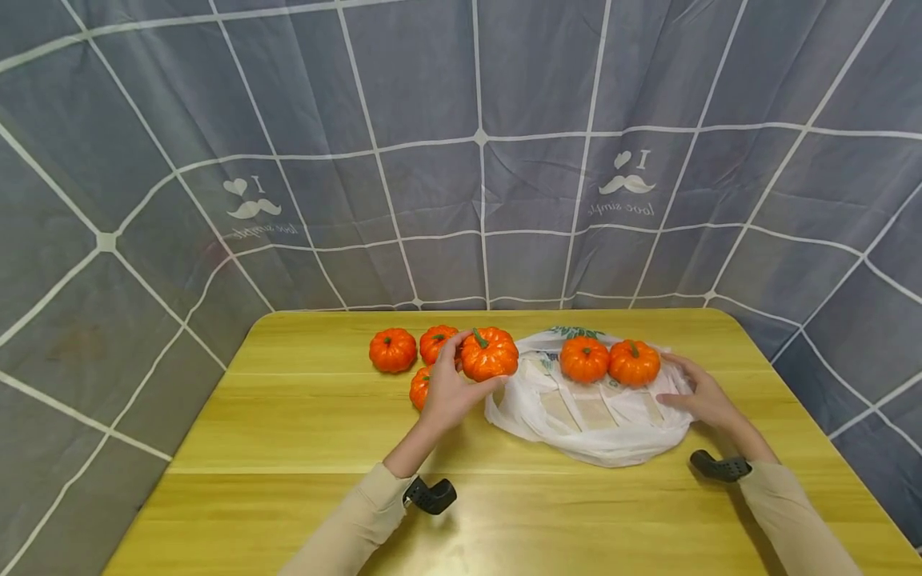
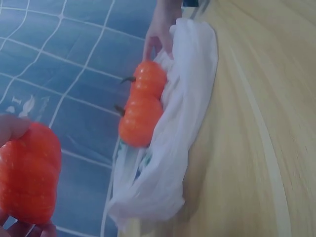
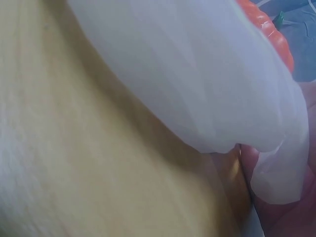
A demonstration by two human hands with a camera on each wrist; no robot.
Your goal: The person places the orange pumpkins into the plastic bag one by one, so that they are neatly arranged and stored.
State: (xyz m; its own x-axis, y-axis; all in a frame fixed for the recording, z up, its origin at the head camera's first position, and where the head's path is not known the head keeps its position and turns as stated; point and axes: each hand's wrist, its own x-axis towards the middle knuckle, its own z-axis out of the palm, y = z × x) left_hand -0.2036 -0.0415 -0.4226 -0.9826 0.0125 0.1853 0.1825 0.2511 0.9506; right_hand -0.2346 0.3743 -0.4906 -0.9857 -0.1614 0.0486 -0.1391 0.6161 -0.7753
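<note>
In the head view my left hand grips a small orange pumpkin with a green stem, thumb below and fingers behind it. That pumpkin is held up at the left of the left wrist view. A white plastic bag lies spread on the table, with two more pumpkins side by side on its far half. My right hand holds the bag's right edge between thumb and fingers. In the right wrist view, the bag drapes over part of this hand.
Left of my left hand, three more pumpkins sit grouped on the yellow wooden table, one partly behind the hand. A grey checked curtain hangs along the table's back and sides. Both wrists carry black camera mounts.
</note>
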